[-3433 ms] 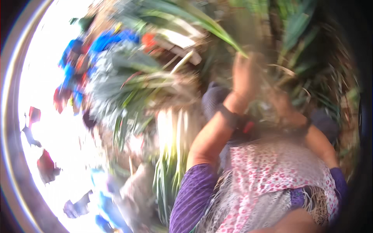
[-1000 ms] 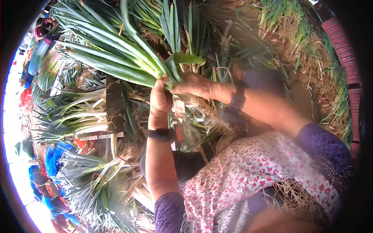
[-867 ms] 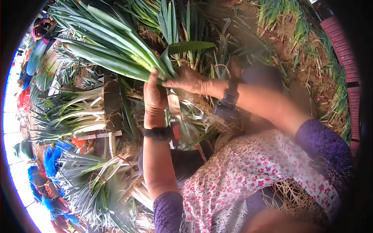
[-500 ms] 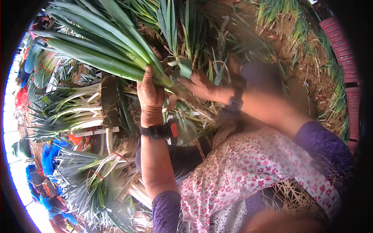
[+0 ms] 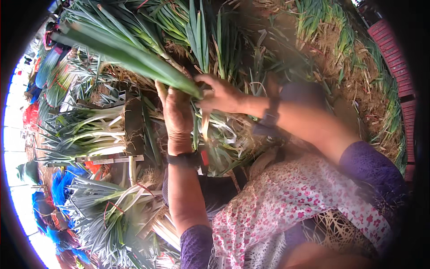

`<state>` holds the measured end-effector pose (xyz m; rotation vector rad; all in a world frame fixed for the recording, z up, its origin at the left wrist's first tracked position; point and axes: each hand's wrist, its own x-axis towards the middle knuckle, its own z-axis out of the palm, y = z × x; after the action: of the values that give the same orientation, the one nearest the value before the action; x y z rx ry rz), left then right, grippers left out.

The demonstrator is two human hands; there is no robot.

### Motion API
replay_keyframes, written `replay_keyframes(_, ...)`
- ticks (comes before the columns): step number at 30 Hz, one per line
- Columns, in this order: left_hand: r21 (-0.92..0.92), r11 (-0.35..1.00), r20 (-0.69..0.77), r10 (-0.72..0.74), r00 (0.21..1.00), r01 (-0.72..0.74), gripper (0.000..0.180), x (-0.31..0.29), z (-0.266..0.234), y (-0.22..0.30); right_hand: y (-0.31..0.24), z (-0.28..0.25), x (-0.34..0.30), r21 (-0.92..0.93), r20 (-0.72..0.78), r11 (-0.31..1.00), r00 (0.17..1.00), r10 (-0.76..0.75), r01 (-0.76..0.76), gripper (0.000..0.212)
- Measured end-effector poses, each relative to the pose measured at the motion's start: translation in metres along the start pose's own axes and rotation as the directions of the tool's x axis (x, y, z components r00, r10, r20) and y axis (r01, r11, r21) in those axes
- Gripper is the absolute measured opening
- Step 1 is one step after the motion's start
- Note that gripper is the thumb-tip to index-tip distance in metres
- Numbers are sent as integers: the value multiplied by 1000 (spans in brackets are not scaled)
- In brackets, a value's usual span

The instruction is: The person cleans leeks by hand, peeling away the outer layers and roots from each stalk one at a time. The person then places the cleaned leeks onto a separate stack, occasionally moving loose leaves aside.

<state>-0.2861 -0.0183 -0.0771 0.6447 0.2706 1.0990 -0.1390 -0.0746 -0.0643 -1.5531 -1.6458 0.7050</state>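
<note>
Broad green leek leaves [image 5: 134,60] slant from upper left down to my hands, blurred by motion. I cannot tell whether a stem is still attached to them. My left hand [image 5: 178,110] is closed against their lower part, fingers pointing up and a dark band on the wrist. Close on its right, my right hand [image 5: 222,95] curls thumb and fingers around their lower end. Just behind, a heap of leeks [image 5: 154,20] lies with leaves toward the upper left. Below my hands are loose pale leaf strips and roots [image 5: 228,130].
Trimmed leeks with white stems [image 5: 101,130] lie in a crate on the left. A tied leek bundle [image 5: 107,210] rests nearer me. More leeks [image 5: 313,18] lie on the soil [image 5: 349,85] at far right, beside red slatted crates [image 5: 389,49]. A floral cloth [image 5: 286,188] covers my lap.
The thick leek with fanned leaves and its stem toward my lap is no longer between my hands; a narrower, blurred spread of leaves is there. My right hand has shifted slightly left and its fingers are more curled.
</note>
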Motion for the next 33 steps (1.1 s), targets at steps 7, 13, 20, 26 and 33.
replay_keyframes(7, -238, 950, 75, -189, 979, 202, 62, 11, -17, -8, -6, 25, 5, 523, 21, 845, 993, 119, -113, 35)
replay_keyframes(13, -142, 983, -228, -143, 963, 113, 49, 10, -24, -11, -20, 30, -3, -60, -49, 993, 994, -102, 99, 29)
replay_keyframes(20, 33, 999, -348, 41, 936, -32, 28, 16, -26, 11, 12, 31, -36, 179, 96, 984, 995, -16, -2, 18)
replay_keyframes(26, 59, 972, -501, 226, 836, -228, 27, 18, -76, 79, 105, -96, -159, 78, -64, 873, 871, 486, -482, 18)
replay_keyframes(33, 466, 871, -558, 426, 712, -156, 39, 0, -80, 102, 177, -236, -159, -36, -386, 655, 615, 688, -755, 31)
